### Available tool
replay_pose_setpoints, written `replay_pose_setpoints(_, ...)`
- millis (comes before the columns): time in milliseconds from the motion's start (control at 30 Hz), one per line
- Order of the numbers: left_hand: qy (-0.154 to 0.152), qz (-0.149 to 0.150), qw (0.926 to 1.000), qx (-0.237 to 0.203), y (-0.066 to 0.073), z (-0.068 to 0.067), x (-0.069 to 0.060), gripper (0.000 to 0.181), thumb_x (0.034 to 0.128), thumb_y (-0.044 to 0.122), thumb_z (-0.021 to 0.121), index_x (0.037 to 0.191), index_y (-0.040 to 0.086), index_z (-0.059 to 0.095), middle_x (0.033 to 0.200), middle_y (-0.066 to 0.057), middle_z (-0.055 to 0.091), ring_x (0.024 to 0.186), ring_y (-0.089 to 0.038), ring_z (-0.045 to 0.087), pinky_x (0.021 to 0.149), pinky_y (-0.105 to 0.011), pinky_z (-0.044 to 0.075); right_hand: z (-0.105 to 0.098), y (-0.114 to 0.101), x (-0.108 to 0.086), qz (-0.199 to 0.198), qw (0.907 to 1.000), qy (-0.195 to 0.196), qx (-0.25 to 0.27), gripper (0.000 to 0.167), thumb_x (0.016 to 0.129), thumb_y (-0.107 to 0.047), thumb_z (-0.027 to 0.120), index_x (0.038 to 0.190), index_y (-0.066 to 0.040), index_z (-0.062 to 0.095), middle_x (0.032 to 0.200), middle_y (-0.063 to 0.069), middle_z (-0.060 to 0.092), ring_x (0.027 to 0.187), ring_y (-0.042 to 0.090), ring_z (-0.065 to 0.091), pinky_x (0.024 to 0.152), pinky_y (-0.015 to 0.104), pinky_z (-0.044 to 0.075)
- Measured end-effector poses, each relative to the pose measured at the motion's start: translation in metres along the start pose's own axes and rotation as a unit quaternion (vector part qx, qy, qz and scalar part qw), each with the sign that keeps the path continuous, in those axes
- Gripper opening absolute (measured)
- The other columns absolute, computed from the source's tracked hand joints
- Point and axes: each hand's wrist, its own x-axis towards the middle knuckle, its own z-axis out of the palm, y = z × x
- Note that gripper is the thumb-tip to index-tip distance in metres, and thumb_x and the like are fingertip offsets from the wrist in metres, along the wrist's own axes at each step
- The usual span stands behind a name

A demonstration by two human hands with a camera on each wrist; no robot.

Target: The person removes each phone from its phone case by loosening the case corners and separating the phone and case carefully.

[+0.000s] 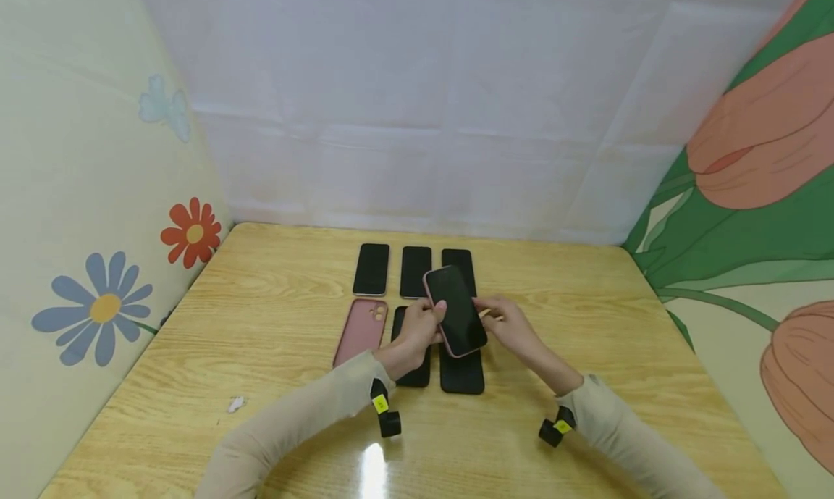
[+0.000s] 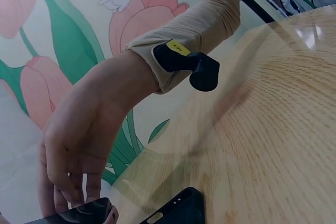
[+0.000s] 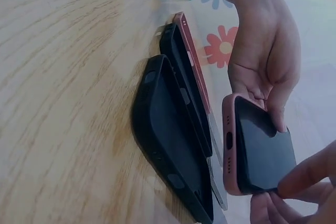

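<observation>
Above the table, both hands hold a phone (image 1: 459,314) with a dark screen, sitting in a pink phone case (image 3: 229,153). The left hand (image 1: 417,332) grips its left side, with the thumb over the front; the right wrist view shows this left hand (image 3: 268,51) from the side. At the opposite edge, the right hand (image 1: 511,326) pinches the rim between thumb and fingers (image 3: 310,174). Below the held phone lie two black phone cases (image 1: 462,379), partly covered by it and the left hand. An empty pink case (image 1: 361,332) lies left of them.
Behind the cases, a row holds a left phone (image 1: 371,269), a middle phone (image 1: 415,271) and a right phone (image 1: 458,258), the last partly hidden. The wooden table (image 1: 274,289) meets a white cloth backdrop (image 1: 417,122) and flowered side panels. A white mark (image 1: 237,404) shows at front left.
</observation>
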Motion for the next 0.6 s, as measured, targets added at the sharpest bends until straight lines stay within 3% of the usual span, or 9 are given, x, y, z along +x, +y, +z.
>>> replay_pose_setpoints(233,-0.008,0.011,0.9999,0.007,-0.003,0.0,0.0,0.024,0.1051,0.017,0.05,0.117,-0.004,0.049,0.115,-0.021,0.066,0.094,-0.024,0.068,0.08,-0.038,0.056,-0.001,-0.005,-0.004,0.031,0.9983,0.009,-0.049,0.041,0.091,0.002,0.054,0.131,0.006,0.059,0.124,0.022,0.063,0.106,0.039,0.059,0.082,0.049,0.051)
replay_pose_setpoints(500,0.002,0.032,0.9994,0.016,-0.003,0.002,0.0,0.019,0.1047,0.016,0.051,0.111,-0.002,0.05,0.109,-0.02,0.067,0.092,-0.024,0.067,0.08,-0.04,0.057,-0.002,-0.012,-0.006,0.047,0.9977,0.018,-0.045,0.04,0.095,-0.007,0.059,0.134,0.003,0.059,0.128,0.021,0.062,0.104,0.034,0.063,0.075,0.036,0.052)
replay_pose_setpoints(600,0.005,0.038,0.9992,0.013,-0.003,0.001,0.0,0.019,0.1046,0.016,0.051,0.11,-0.002,0.05,0.108,-0.02,0.067,0.092,-0.024,0.068,0.079,-0.04,0.057,-0.003,-0.013,-0.006,0.05,0.998,0.018,-0.036,0.041,0.096,-0.01,0.061,0.135,0.001,0.058,0.13,0.021,0.061,0.104,0.035,0.064,0.076,0.038,0.054)
